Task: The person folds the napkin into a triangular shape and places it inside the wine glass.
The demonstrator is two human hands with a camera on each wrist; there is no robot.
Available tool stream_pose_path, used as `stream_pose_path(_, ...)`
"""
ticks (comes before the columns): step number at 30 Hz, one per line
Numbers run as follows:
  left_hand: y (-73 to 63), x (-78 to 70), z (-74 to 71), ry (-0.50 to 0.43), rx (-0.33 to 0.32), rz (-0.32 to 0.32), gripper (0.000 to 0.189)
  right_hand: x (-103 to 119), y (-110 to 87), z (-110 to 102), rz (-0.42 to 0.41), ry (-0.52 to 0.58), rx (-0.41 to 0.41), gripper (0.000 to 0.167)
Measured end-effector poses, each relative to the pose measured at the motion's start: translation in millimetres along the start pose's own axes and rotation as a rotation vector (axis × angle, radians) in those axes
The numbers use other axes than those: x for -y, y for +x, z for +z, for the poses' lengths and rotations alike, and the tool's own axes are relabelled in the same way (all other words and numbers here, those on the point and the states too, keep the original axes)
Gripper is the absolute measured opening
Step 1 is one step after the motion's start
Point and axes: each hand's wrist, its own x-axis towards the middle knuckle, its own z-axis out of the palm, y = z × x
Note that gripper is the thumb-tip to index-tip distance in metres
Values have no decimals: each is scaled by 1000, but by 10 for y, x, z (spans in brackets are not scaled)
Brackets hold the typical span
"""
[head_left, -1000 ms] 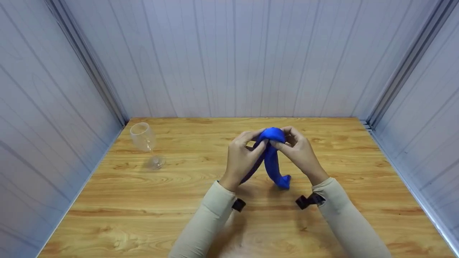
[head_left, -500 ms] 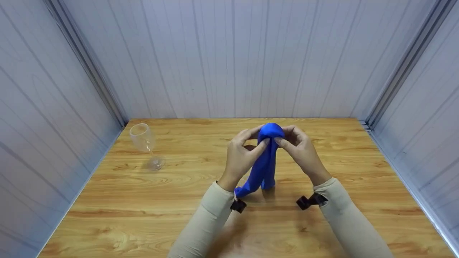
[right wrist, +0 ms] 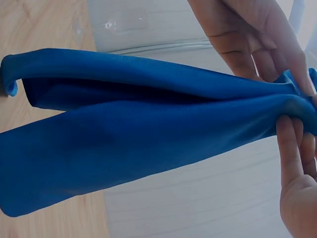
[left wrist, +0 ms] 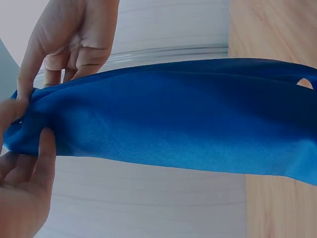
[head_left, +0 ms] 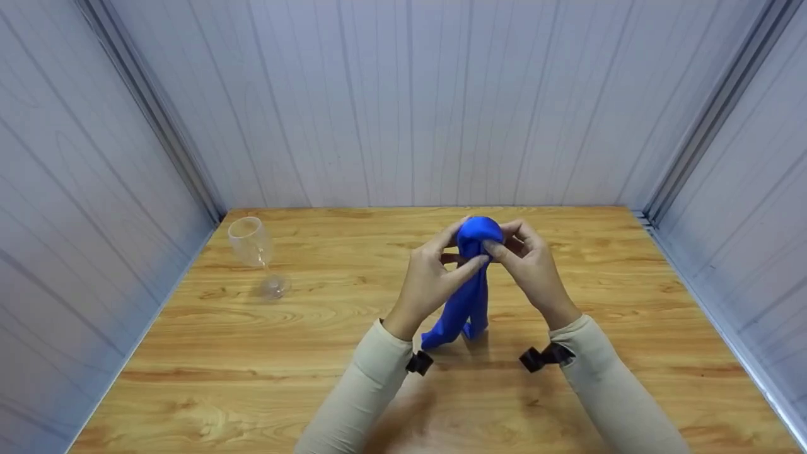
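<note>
A folded strip of blue satiny cloth (head_left: 468, 302) hangs down between the two hands in the head view, its top bunched into a rounded loop. My left hand (head_left: 429, 277) grips the top from the left, thumb reaching across the front. From the right, my right hand (head_left: 534, 271) pinches the same bunch with its thumb on the front. Two tails drop toward the tabletop. In the left wrist view a broad face of the cloth (left wrist: 163, 124) spans the picture; in the right wrist view the tails of the cloth (right wrist: 99, 144) spread apart. The fingertips behind the loop are partly hidden.
A clear stemmed wine glass (head_left: 252, 243) stands upright at the left rear of the wooden table (head_left: 208, 378). Pale panel walls (head_left: 403, 107) enclose the table at the back and both sides. A black wrist camera (head_left: 533, 359) sits at the right cuff.
The tails have swung left and the cloth turned its bright side forward. My left thumb has slid right and slightly down across the bunch. The wine glass stays put.
</note>
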Motion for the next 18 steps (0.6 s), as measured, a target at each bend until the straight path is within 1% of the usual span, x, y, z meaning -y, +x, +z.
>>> stream_pose_path(2,-1,2,-2,9,25,-9,57,2,-5,0,7,11,7,18)
stream_pose_path(5,4,11,2,37,47,-5,55,9,-18,-2,17,28,21,18)
stream_pose_path(8,12,15,12,72,50,15,50,7,-27,-6,27,40,30,17)
stream_pose_path(12,35,13,28,106,29,41,45,0,-34,-22,20,52,44,16)
stream_pose_path(18,59,22,44,109,-19,34,38,-31,-48,-48,-10,70,66,21)
